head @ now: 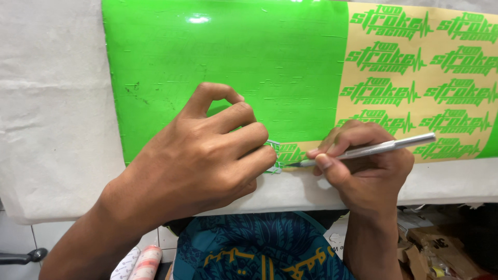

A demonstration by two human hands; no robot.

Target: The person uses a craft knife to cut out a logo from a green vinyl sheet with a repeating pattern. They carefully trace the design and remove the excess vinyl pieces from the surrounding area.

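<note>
Sheet: a glossy green vinyl sheet [223, 67] is spread on a white table cover [52, 129], filling the upper middle of the frame.
Done: at upper right the surplus green is already stripped, leaving rows of green lettered decals [415, 78] on tan backing.
Left: the broad left portion is seen unweeded.
Right hand [363, 171]: clenched pen-fashion on a silver craft knife [373, 149], tip at the sheet's lower edge.
Left hand [207, 155]: fingers curled, pinching a lifted vinyl scrap [273, 155].
Around: cardboard clutter [436, 249] at lower right; nothing is seen obstructing.

Right hand [363, 166] gripping silver craft knife [373, 149], left hand [207, 155] pinching green vinyl sheet [223, 57], white table [52, 103]
</note>
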